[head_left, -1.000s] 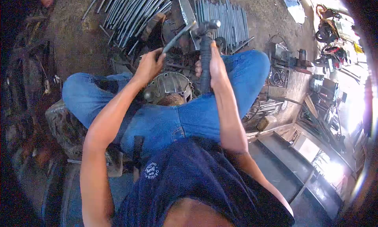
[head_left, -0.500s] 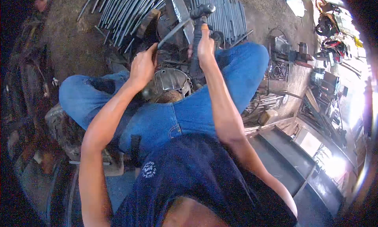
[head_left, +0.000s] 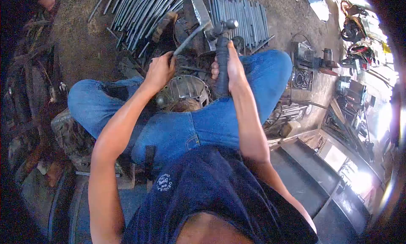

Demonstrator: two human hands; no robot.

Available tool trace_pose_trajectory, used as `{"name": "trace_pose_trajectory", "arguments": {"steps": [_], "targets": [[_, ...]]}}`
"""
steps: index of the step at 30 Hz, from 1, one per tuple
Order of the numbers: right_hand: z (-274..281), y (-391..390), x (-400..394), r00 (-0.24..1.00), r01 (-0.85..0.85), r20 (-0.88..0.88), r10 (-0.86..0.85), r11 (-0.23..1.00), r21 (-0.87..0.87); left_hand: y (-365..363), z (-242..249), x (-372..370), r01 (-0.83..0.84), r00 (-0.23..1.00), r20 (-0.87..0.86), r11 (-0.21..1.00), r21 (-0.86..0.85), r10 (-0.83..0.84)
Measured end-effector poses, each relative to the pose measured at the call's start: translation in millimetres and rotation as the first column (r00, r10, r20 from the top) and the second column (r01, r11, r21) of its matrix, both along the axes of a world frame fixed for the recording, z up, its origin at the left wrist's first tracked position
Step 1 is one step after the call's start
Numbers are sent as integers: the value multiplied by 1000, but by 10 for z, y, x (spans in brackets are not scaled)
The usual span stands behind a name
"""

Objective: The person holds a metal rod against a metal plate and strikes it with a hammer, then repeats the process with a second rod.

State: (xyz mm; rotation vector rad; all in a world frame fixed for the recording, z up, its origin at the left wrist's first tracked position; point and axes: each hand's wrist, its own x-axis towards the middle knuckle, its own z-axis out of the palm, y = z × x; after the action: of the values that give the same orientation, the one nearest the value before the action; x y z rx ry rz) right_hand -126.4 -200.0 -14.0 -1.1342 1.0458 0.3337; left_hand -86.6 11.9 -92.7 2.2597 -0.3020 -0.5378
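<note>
I sit with my knees apart in blue jeans, looking down. My right hand [head_left: 231, 68] grips the black handle of a hammer [head_left: 222, 53], whose steel head is raised over a flat metal plate [head_left: 198, 7]. My left hand [head_left: 160, 69] holds the near end of a thin metal rod [head_left: 189, 38], which slants up to the right toward the plate and the hammer head. Between my knees, just below both hands, lies a round grey metal housing [head_left: 184, 89].
Several long steel rods [head_left: 144, 11] lie on the dirt floor ahead, with another bundle of rods [head_left: 243, 17] to the right. Tools and machine parts [head_left: 308, 60] crowd the right side, near a dark bench [head_left: 321, 189]. Another person's hand [head_left: 46, 0] shows at the top left.
The hammer swung away from me half a second ago and is drawn back toward me again now. My left hand kept its hold on the rod throughout.
</note>
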Motion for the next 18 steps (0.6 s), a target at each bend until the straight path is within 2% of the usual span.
{"name": "trace_pose_trajectory", "arguments": {"steps": [1,4,6,7,9,11,13,14,15,16,17,18], "targets": [[117,-30,71,1000,14,14,-15,995,101,-5,4,5,2,1000,4,1000,-5,-2],[807,-57,299,965,6,258,50,978,-210,23,-34,-3,-31,999,-22,999,-43,30],[1182,-164,451,863,86,496,96,940,-331,11,-51,-11,-6,990,142,999,-45,12],[1327,-174,542,819,183,567,94,892,-413,6,-56,-22,-3,990,138,999,-44,9],[1455,-61,627,735,300,677,32,880,-367,-16,-46,-25,-19,988,157,1000,16,16],[980,-127,588,679,279,730,78,893,-354,-22,39,-1,-3,985,175,999,51,-6],[-494,-287,542,865,178,476,162,787,-590,-2,50,-33,2,983,182,996,89,-18],[-715,-216,411,959,17,250,131,858,-514,30,24,-70,16,976,214,996,86,-34],[-793,-197,371,992,-108,18,125,912,-395,19,21,-51,34,965,258,996,79,-53],[-395,-166,390,993,-22,110,49,973,-230,-4,126,-41,23,982,185,992,121,-46],[22,-100,331,987,33,162,-26,999,-39,-4,94,-11,10,982,186,992,124,-33],[57,-127,272,990,26,138,-22,999,-26,17,85,-92,5,984,176,992,124,-27]]}}
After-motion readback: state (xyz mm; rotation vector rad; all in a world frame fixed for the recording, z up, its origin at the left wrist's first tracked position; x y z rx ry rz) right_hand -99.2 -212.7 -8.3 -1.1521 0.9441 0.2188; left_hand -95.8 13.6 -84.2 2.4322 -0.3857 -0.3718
